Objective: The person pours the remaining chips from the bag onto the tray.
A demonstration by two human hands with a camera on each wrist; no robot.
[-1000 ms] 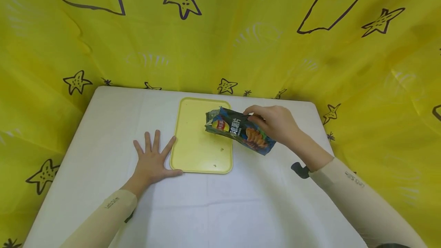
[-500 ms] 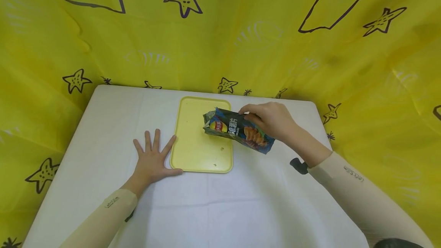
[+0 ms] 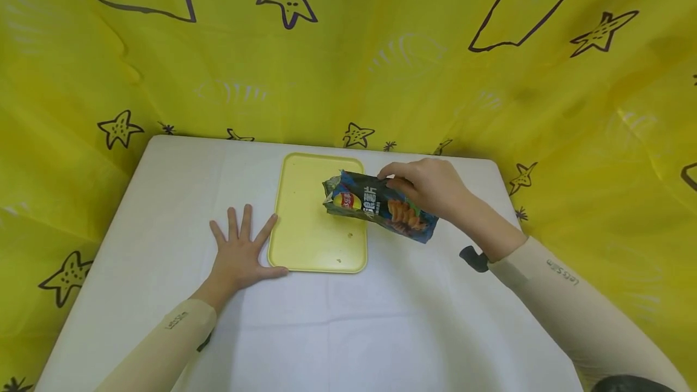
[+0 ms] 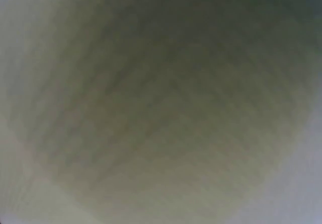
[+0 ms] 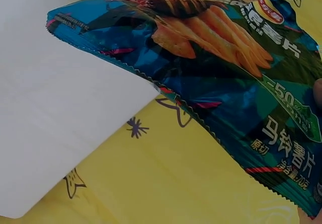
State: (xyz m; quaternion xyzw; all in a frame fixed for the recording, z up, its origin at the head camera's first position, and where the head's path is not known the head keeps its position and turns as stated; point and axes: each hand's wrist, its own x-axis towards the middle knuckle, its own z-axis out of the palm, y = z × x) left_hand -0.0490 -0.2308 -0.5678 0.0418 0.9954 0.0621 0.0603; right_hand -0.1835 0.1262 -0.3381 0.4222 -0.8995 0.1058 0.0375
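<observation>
A dark blue-green bag of potato chips is tilted over the right part of a yellow tray, its torn end pointing left. My right hand pinches the bag's upper edge between thumb and fingers. Close up in the right wrist view, the chip bag shows its printed front and crimped edge, with only a bit of fingertip at the frame's right side. My left hand lies flat with fingers spread, thumb and forefinger at the tray's left edge and near corner. A few small crumbs lie on the tray.
The tray stands on a table with a white cloth. A yellow curtain with starfish drawings hangs behind and around the table. Blurred sleeve fabric fills most of the left wrist view.
The right hand and the chip bag have shifted slightly, the bag's torn end dipping a little lower. The left hand and the tray stay in place.
</observation>
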